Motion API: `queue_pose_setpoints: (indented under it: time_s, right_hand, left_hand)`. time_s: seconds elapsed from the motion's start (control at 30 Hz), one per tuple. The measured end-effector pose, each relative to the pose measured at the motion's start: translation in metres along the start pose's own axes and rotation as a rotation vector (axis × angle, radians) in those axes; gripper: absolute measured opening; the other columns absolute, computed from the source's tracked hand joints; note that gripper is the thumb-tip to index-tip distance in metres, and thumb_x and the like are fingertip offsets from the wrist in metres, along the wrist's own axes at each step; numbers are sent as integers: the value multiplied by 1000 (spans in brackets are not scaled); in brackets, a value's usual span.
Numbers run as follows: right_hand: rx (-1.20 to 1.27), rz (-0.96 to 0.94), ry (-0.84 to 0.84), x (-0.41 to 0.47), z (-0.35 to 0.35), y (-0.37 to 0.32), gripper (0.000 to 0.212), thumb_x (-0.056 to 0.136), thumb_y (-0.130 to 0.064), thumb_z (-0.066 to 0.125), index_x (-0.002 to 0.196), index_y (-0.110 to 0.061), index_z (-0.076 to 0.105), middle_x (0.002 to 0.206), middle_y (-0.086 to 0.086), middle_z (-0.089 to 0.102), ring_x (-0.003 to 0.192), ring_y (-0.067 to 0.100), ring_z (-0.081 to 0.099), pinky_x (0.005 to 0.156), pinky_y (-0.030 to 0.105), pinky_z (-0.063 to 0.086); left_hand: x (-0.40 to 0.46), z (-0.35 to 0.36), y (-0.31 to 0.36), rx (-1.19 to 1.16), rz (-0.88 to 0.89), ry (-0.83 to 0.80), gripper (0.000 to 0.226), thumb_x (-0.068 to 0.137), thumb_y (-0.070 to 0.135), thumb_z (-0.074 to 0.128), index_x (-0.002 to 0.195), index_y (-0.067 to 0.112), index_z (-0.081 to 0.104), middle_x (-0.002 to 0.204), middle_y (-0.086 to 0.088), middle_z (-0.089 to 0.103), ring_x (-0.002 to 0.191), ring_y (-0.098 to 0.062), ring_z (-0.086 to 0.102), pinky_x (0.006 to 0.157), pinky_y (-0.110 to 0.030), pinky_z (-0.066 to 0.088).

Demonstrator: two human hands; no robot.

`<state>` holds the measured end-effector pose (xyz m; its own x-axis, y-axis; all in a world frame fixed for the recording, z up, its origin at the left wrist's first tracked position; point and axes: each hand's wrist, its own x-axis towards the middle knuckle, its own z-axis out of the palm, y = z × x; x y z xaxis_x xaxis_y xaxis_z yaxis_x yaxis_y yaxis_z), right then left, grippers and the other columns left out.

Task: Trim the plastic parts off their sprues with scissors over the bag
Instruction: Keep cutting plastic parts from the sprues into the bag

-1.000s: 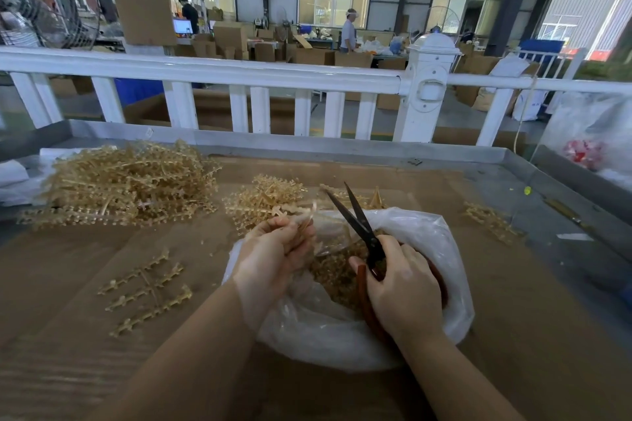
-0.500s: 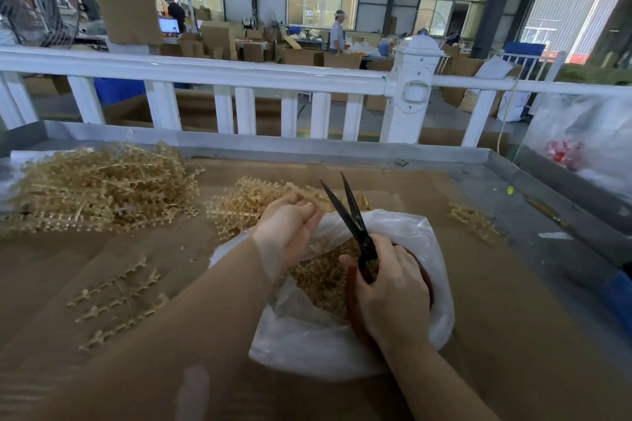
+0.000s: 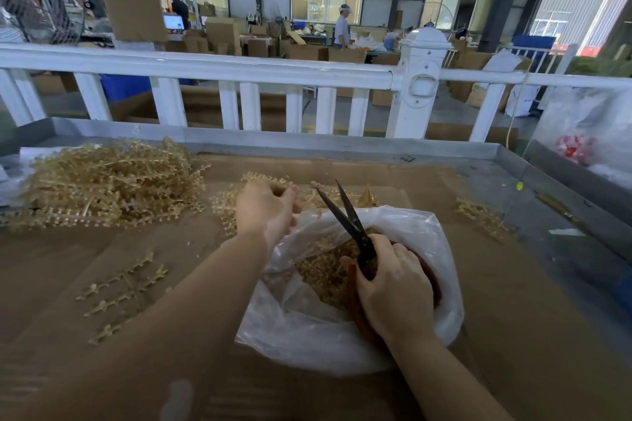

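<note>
Over bag (image 3: 342,345): R hand (image 3: 393,287) grips scissors (image 3: 352,225), blades apart.

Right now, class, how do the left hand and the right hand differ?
The left hand reaches past the bag toward the sprues; the right hand stays over the bag. The right hand grips open scissors; the left hand's grasp is unclear. Both are bare.

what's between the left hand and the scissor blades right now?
Head view: only the bag's far rim and a few sprues behind it. The left hand sits beside the open scissors, nothing between the blades.
</note>
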<state>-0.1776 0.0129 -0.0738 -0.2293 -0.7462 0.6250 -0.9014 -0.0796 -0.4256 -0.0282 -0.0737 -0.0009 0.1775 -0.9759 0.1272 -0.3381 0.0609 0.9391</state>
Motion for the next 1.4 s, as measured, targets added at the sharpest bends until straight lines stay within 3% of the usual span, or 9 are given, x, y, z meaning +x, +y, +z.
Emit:
queue_pose_setpoints:
  time_s: [0.07,0.17,0.3,0.43,0.77,0.93,1.13,1.27,1.4]
  right_hand:
    - [-1,1,-7,0,-1,-1,34,80,-31,74,104,-9,66,85,7,67,79,25,64,70,35,52]
    - [-12,3,-10,1,-1,-3,33,79,-32,75,102,-10,66,83,7,67,78,25,64,69,33,50]
    - [-31,12,-50,1,-1,-3,34,81,-35,71,106,-12,65,89,5,67,83,24,63,72,31,49]
    - [-39,12,-77,1,-2,-2,35,83,-38,67,109,-14,63,91,5,66,86,23,62,75,32,49]
    - [-28,13,-108,2,-4,-2,38,86,-42,63,114,-16,61,97,4,65,91,21,60,80,31,48]
    - [-32,19,-126,3,-5,-3,39,87,-42,61,117,-16,59,101,4,65,95,21,60,83,32,49]
    - [-27,22,-137,2,-4,-3,40,87,-42,61,119,-17,59,103,3,65,96,20,60,84,30,48]
    - [-33,24,-131,3,-4,-3,36,86,-39,64,113,-16,62,97,4,66,91,21,61,80,30,49]
    - [-42,26,-129,2,-4,-3,35,86,-39,65,112,-16,62,96,4,66,90,21,61,80,29,48]
  left_hand:
    - [4,-4,-1,93,120,157,11,95,21,56,87,15,57,78,6,61,64,-4,54,56,-16,41]
    - [12,-10,-3,140,175,302,11,95,14,54,106,13,52,111,-4,47,93,-16,51,83,-22,40]
    - [27,-12,-14,388,82,79,36,98,21,49,132,12,45,135,-12,44,123,-29,42,107,-38,35]
    - [28,-10,-26,500,-31,-192,49,102,37,36,144,13,37,139,-16,49,128,-36,42,108,-46,34]
    - [29,-17,-27,577,-77,-180,51,100,38,42,124,-6,52,133,-22,50,126,-37,43,107,-41,33]
    - [29,-14,-30,658,-37,-192,49,97,39,47,123,0,58,146,-13,38,133,-34,33,111,-41,27]
    - [37,-19,-33,552,-44,-98,44,94,40,53,126,11,55,133,-12,50,126,-32,41,106,-47,35]
    - [39,-17,-35,645,-42,-220,53,95,46,46,137,13,49,141,-12,46,132,-35,36,109,-47,31]
    - [39,-19,-34,657,-24,-235,48,97,42,46,119,2,60,117,-15,63,108,-29,55,105,-41,36]
